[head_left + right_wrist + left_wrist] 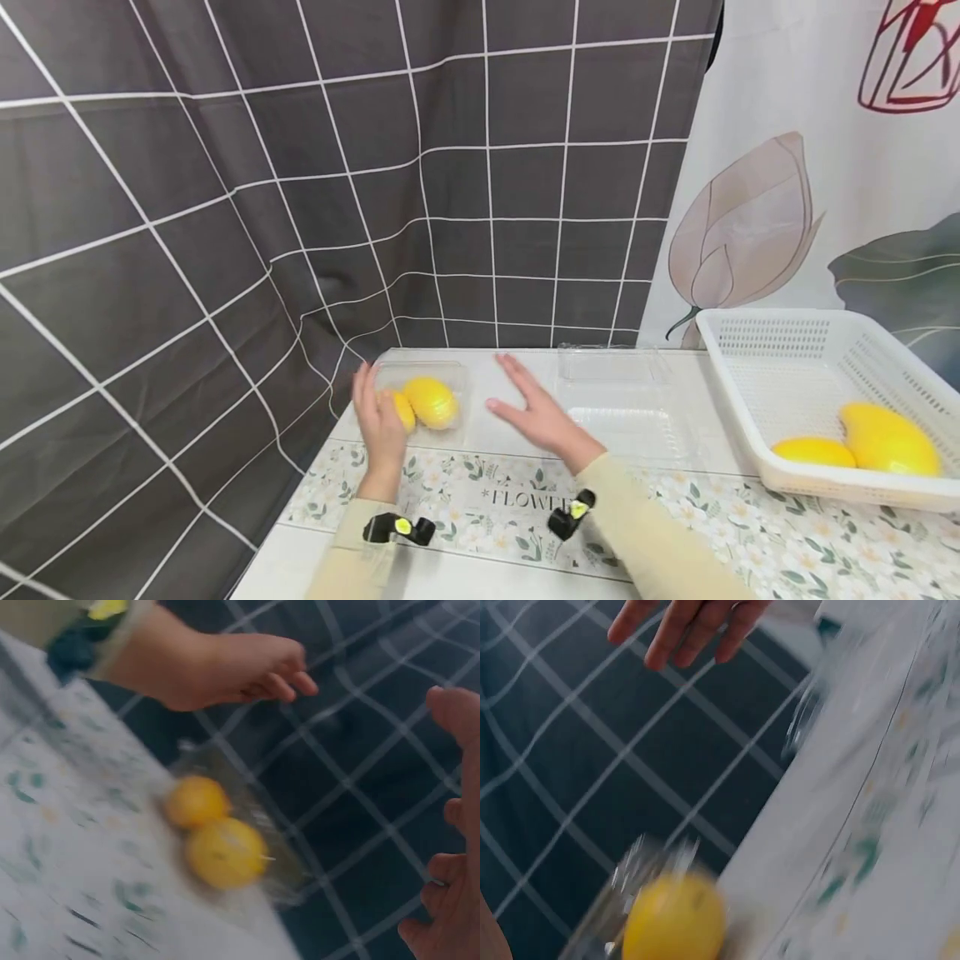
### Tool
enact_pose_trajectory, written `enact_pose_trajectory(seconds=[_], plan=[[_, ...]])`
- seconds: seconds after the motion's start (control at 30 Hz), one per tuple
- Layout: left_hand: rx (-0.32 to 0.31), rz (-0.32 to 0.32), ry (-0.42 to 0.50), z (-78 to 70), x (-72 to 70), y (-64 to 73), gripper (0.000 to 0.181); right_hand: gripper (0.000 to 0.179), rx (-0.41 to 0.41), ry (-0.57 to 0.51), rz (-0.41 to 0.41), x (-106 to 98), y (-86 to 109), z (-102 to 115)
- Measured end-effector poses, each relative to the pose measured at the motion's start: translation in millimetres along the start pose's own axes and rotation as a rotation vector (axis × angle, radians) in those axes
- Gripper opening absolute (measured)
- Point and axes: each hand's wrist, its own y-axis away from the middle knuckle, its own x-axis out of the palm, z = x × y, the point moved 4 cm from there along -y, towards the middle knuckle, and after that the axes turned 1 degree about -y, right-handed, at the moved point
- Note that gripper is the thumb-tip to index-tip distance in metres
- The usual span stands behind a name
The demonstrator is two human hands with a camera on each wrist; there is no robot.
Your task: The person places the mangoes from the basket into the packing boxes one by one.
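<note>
Two yellow mangoes (431,402) lie side by side in a clear plastic box (459,437) on the left of the table. My left hand (381,425) is beside the box's left side, partly covering the nearer mango in the head view. In the right wrist view that left hand (240,671) hovers apart from the fruit, fingers loosely bent and holding nothing. To the right of the box, my right hand (536,410) is raised above the table with fingers extended and thumb apart. The left wrist view is blurred; one mango (675,919) shows there.
A second clear plastic box (626,417) stands opened right of my right hand. At the far right, a white perforated basket (720,367) holds two more yellow mangoes (888,440). A flowered runner (465,467) crosses the table; a dark checked curtain (525,183) hangs behind.
</note>
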Motion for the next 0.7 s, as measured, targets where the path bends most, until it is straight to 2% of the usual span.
enact_pose_trajectory(seconds=[0.07, 0.13, 0.2, 0.3, 0.4, 0.57, 0.63, 0.7], plan=[[0.039, 0.069, 0.070, -13.7, 20.5, 12.3, 0.049, 0.077, -0.019, 0.055, -0.081, -32, 8.7, -7], [0.034, 0.142, 0.142, -23.2, 41.5, 26.6, 0.049, 0.075, -0.003, 0.112, -0.170, -62, 20.0, -20], [0.005, 0.218, 0.203, -28.5, 62.4, 41.8, 0.049, 0.075, 0.050, 0.181, -0.246, -88, 33.0, -36], [-0.084, 0.353, 0.246, -30.1, 91.5, 65.2, 0.050, 0.078, 0.172, 0.279, -0.313, -116, 53.3, -63], [-0.215, 0.494, 0.244, -25.6, 116.4, 86.5, 0.052, 0.084, 0.321, 0.315, -0.300, -130, 71.0, -84], [-0.426, 0.693, 0.261, -18.4, 150.9, 116.5, 0.056, 0.096, 0.537, 0.270, -0.240, -140, 89.5, -107], [-0.477, 0.760, 0.282, -18.3, 161.6, 128.1, 0.058, 0.100, 0.603, 0.241, -0.230, -144, 94.8, -111], [-0.500, 0.822, 0.289, -18.9, 168.6, 138.2, 0.060, 0.102, 0.651, 0.198, -0.218, -147, 99.5, -113]])
